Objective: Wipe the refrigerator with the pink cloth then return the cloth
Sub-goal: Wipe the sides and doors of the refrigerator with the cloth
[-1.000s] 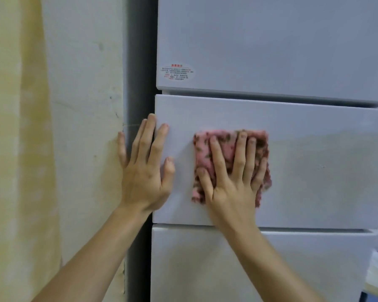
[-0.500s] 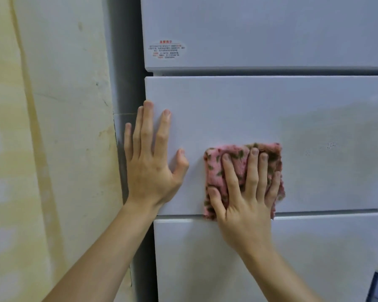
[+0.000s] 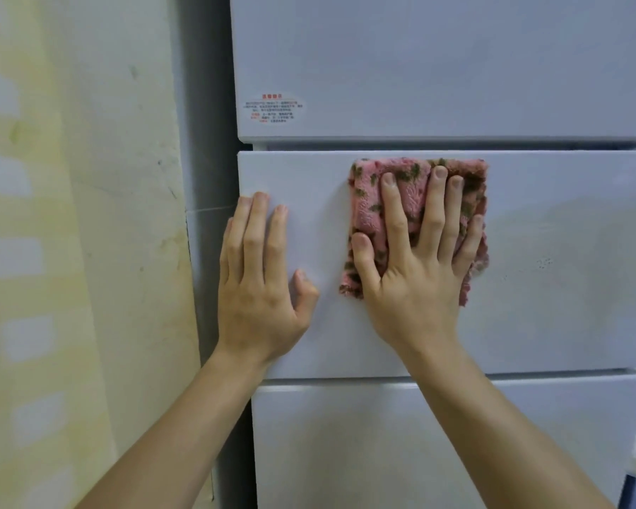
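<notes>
While the pink cloth (image 3: 366,214) is pressed flat against the middle drawer front (image 3: 566,317) of the white refrigerator (image 3: 437,79), it is covered by the right hand (image 3: 415,273). That hand's fingers are spread straight over the fabric, the thumb is laid along the edge toward 9 o'clock, and nothing is curled around or pinched. The cloth, flecked with olive-brown patches, is set high on the panel, toward 12 o'clock, with its top hem just below the gap under the upper door (image 3: 529,38). At 9 o'clock from the cloth, the left hand (image 3: 257,288) is laid flat on the same panel near its left edge; its fingers are straight and close together, the thumb is slightly bent, and nothing is held by it. A label with red print (image 3: 274,108) is seen on the upper door, at 11 o'clock from the cloth. A lower drawer front (image 3: 382,453) is seen at 6 o'clock, and a stained yellowish wall (image 3: 89,251) at 9 o'clock of the view.
</notes>
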`<state>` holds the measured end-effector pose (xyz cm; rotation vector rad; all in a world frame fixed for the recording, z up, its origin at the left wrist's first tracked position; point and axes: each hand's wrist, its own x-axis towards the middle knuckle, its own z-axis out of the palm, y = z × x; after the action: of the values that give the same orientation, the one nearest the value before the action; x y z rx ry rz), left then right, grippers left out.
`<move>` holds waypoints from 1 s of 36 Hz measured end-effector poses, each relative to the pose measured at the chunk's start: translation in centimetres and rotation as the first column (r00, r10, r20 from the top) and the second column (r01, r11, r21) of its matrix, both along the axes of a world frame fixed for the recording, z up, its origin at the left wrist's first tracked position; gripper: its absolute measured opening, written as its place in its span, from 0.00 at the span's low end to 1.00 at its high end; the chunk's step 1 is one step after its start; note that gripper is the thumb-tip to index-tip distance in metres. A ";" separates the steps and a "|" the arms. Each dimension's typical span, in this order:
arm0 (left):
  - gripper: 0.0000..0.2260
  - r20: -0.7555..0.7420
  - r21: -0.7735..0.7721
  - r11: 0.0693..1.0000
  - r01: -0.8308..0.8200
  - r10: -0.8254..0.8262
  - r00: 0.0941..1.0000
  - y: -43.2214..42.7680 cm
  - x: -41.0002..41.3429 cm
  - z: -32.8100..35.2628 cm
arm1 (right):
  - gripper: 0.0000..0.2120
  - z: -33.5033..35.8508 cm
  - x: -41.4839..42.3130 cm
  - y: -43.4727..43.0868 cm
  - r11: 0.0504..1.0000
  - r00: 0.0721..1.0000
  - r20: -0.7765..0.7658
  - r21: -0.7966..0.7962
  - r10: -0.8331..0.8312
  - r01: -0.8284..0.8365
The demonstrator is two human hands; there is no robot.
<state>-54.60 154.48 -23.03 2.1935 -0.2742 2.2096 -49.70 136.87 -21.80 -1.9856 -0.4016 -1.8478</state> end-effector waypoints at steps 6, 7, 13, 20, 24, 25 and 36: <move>0.28 0.010 0.012 0.999 0.033 -0.033 0.999 -0.1 0.1 -0.1 | 0.29 -6.5 -0.3 -0.3 0.999 0.999 -0.047 -0.029 0.015 -0.017; 0.28 0.007 0.012 0.999 0.034 -0.034 0.999 -0.1 0.1 -0.2 | 0.30 -7.5 -0.3 -0.4 0.999 0.998 -0.059 -0.043 0.016 -0.019; 0.29 -0.004 0.009 1.000 0.019 -0.019 1.000 -0.2 -0.1 -0.1 | 0.30 -6.8 -0.2 -0.6 0.998 0.998 -0.060 -0.059 0.000 -0.004; 0.29 -0.013 -0.010 1.000 -0.010 0.010 1.000 -0.8 -0.4 0.5 | 0.32 1.1 0.1 -0.5 1.000 1.000 -0.008 0.005 0.025 -0.025; 0.28 -0.002 0.005 1.000 -0.026 0.026 1.000 -0.8 -0.2 0.4 | 0.30 0.5 0.0 -0.7 0.999 0.999 0.002 0.015 0.033 -0.033; 0.27 0.002 0.010 0.999 -0.030 0.030 1.000 -0.8 -0.2 0.3 | 0.31 -0.1 0.0 -0.8 0.999 0.999 -0.001 0.018 0.037 -0.037; 0.25 0.013 0.001 0.998 -0.057 0.057 0.998 -0.9 -0.1 0.2 | 0.30 -9.8 0.1 -2.0 0.998 0.996 -0.065 -0.032 0.060 -0.062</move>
<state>-54.72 153.57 -22.85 2.2153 -0.2158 2.2541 -49.64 134.87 -31.56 -2.0259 -0.4726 -1.7472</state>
